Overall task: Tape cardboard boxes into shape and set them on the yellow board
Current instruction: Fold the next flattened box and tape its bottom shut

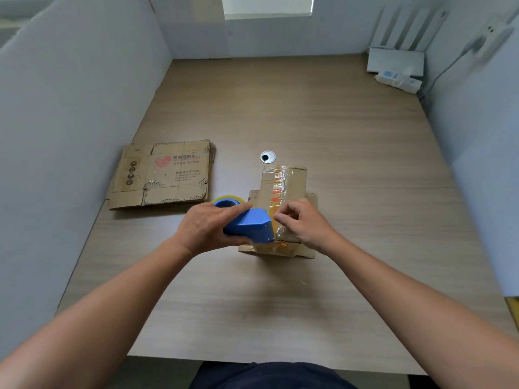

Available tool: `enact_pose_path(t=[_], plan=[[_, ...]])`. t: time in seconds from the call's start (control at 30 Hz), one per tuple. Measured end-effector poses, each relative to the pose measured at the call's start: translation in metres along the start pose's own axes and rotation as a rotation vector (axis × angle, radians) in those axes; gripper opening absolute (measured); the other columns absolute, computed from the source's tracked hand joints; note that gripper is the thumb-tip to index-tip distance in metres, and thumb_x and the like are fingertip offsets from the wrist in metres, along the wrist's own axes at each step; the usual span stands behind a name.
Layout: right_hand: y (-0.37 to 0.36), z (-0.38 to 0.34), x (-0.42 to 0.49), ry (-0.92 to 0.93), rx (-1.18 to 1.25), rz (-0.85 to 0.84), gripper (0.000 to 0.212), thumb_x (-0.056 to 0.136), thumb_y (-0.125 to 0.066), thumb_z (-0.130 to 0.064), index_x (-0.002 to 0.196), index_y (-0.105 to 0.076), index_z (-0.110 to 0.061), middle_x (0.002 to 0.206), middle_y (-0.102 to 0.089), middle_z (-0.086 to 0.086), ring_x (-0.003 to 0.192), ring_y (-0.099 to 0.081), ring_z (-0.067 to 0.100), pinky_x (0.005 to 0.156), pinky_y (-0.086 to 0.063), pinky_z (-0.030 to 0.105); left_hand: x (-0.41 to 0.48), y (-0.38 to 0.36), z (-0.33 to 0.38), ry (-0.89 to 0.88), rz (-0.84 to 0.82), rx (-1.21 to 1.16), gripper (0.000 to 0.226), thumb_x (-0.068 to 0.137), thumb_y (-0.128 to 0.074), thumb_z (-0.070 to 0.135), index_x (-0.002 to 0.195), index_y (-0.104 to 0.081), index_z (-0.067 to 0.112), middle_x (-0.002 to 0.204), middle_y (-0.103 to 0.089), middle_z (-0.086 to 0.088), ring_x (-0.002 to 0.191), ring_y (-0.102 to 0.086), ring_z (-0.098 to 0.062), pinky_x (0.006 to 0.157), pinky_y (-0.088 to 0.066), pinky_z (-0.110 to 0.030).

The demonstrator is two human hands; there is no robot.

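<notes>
A small cardboard box (292,183) stands on the wooden table (309,113), its top flaps closed under a strip of clear tape. My left hand (207,226) grips a blue tape dispenser (250,224) with a yellow-rimmed roll, its cutter end against the box's near edge. My right hand (302,223) rests on the box top beside the dispenser, fingers curled and pinching the tape at the near edge. A stack of flattened cardboard boxes (163,175) lies to the left. A sliver of yellow board (514,310) shows at the right edge.
White partition walls enclose the table on the left, back and right. A round cable grommet (268,156) sits just behind the box. A white power strip (398,80) and a white panel lie in the far right corner.
</notes>
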State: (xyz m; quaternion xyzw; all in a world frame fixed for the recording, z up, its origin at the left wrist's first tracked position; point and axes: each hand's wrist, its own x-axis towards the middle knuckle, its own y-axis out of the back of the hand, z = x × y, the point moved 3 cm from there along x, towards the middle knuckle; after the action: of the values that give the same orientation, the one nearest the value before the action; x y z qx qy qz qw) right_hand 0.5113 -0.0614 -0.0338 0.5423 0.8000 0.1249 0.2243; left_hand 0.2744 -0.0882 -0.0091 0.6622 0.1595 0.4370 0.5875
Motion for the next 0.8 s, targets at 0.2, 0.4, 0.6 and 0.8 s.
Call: enact_pose_path(t=[0.2,0.4,0.6,0.8], plan=[[0.017,0.017,-0.033,-0.18,0.241,0.145,0.019,0.095,-0.065,-0.016,0.078,-0.061,-0.011,0.075,-0.056,0.0,0.073,-0.05,0.012,0.071,-0.041,0.031,-0.014,0.024,-0.009,0.055,0.027,0.015,0.07,0.077,-0.063,0.072,0.127,-0.065,0.024,0.081,-0.073,-0.003,0.052,-0.06,-0.028,0.051,-0.047,-0.028],[0.006,0.024,-0.056,-0.355,0.405,0.183,0.025,0.095,-0.065,-0.021,0.072,-0.057,-0.017,0.07,-0.052,-0.002,0.071,-0.046,0.013,0.072,-0.039,0.031,-0.017,0.032,-0.003,0.02,-0.025,-0.072,0.068,0.074,-0.066,0.073,0.126,-0.06,0.029,0.074,-0.069,0.002,0.05,-0.056,-0.024,0.053,-0.037,-0.022],[-0.009,0.031,-0.066,-0.446,0.317,0.189,0.033,0.098,-0.063,-0.026,0.069,-0.05,-0.017,0.061,-0.044,-0.004,0.059,-0.038,0.014,0.061,-0.034,0.029,-0.022,0.025,-0.004,0.042,-0.145,-0.103,0.07,0.073,-0.063,0.077,0.128,-0.056,0.034,0.074,-0.07,0.005,0.054,-0.062,-0.024,0.051,-0.045,-0.024],[-0.008,0.031,-0.068,-0.382,0.078,0.214,0.026,0.1,-0.059,-0.033,0.079,-0.058,-0.017,0.075,-0.061,-0.005,0.071,-0.054,0.01,0.06,-0.04,0.028,-0.023,0.018,-0.005,0.052,-0.153,-0.115,0.071,0.073,-0.06,0.079,0.129,-0.054,0.037,0.076,-0.072,0.005,0.055,-0.062,-0.026,0.05,-0.049,-0.028]])
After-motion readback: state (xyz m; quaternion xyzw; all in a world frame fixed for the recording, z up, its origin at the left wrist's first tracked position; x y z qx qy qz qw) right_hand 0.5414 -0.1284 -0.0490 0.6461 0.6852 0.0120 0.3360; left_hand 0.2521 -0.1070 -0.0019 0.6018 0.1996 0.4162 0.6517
